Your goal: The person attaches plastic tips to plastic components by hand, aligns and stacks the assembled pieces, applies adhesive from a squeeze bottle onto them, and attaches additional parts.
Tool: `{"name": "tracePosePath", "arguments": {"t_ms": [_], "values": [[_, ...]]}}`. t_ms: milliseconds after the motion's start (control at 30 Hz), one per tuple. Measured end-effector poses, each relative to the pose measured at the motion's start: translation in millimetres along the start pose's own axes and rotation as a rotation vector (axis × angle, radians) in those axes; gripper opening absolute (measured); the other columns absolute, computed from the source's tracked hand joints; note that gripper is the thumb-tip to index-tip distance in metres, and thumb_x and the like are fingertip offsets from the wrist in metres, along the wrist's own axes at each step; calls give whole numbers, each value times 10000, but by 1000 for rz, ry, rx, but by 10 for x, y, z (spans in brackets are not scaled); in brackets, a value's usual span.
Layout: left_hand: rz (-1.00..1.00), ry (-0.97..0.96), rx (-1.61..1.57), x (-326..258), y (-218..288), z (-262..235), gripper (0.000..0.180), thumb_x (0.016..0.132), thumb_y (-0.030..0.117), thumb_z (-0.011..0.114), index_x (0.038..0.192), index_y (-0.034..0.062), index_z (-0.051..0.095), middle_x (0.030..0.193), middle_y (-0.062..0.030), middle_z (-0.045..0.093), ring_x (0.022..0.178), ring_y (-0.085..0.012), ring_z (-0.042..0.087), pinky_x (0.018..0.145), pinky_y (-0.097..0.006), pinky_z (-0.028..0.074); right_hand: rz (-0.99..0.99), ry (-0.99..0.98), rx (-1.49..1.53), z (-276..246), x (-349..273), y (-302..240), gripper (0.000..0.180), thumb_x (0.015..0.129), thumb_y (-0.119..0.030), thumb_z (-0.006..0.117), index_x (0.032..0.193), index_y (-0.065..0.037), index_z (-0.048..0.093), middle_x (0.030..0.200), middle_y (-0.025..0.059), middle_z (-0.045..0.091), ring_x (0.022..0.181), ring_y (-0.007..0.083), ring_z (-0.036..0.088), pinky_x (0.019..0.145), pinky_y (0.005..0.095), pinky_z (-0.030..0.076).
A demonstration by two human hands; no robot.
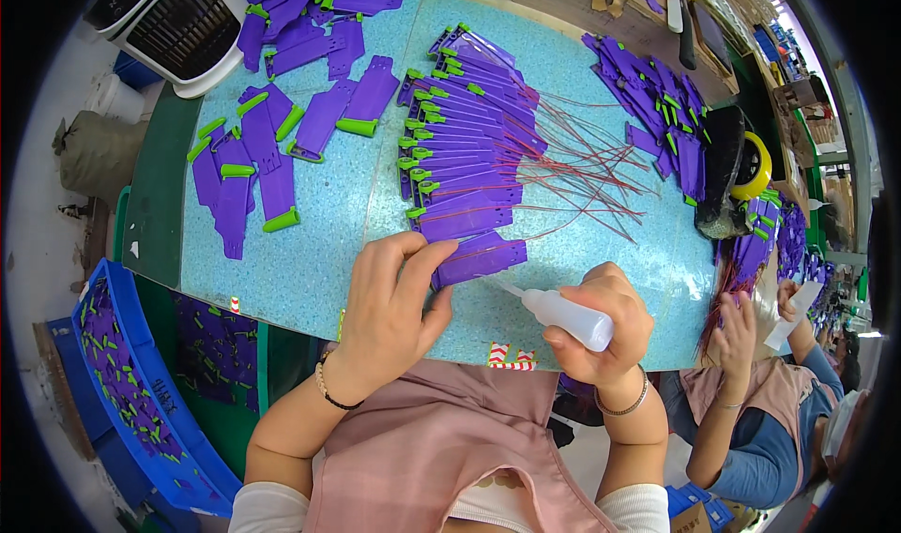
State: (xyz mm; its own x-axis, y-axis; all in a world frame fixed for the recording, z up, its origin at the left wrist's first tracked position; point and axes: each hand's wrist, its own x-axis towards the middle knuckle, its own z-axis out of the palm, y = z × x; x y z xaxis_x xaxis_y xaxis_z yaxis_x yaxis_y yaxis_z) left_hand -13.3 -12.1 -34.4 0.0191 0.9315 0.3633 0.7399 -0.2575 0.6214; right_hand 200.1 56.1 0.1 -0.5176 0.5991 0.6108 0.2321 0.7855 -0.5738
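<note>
My right hand (615, 325) is wrapped round a translucent white squeeze bottle (574, 319), tilted so that its thin nozzle points up and left. The nozzle's tip is close to the lower edge of a flat purple plastic piece (490, 257). My left hand (387, 298) pinches that piece at its left end, with fingers above and the thumb below; this end is hidden under the fingers. A thin red wire runs from the piece toward the right. Just beyond it, several similar purple pieces (469, 162) with green ends overlap in a row, their red wires (596, 176) fanning out rightward.
Loose purple-and-green pieces (319, 120) lie at the far left beside a white fan heater (183, 36). Another heap (657, 101) sits far right, near a yellow tape roll (753, 165). A blue bin (155, 392) stands lower left. A co-worker's hand (737, 331) is at right.
</note>
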Motion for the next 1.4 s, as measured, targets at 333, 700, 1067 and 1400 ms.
{"name": "tracePosePath", "arguments": {"t_ms": [333,700,1067,1400], "values": [[14,11,-1,7,-4,6,539,675,-10,706,1182,39,531,1052,-142,479,943,-315,493,826,-387,415,1,-18,-12,15,33,-15,401,637,-146,840,943,-17,614,655,81,582,522,231,510,502,317,383],[-9,-1,7,12,3,9,538,683,15,703,1191,33,524,1061,-152,493,960,-325,498,837,-396,412,-31,15,-54,53,82,1,433,649,-171,845,988,-25,618,706,72,614,579,230,545,548,314,407],[-11,14,1,-1,0,3,570,680,22,714,1213,31,512,1060,-153,497,960,-329,498,839,-397,414,-2,22,9,15,50,-38,421,654,-181,837,982,-20,627,728,75,625,606,215,577,557,312,431],[2,21,-5,-2,2,24,597,681,22,714,1238,33,502,1079,-157,499,980,-331,498,859,-406,410,-42,-45,72,119,94,-46,429,654,-179,839,989,-11,630,726,77,629,605,218,576,564,312,439]]}}
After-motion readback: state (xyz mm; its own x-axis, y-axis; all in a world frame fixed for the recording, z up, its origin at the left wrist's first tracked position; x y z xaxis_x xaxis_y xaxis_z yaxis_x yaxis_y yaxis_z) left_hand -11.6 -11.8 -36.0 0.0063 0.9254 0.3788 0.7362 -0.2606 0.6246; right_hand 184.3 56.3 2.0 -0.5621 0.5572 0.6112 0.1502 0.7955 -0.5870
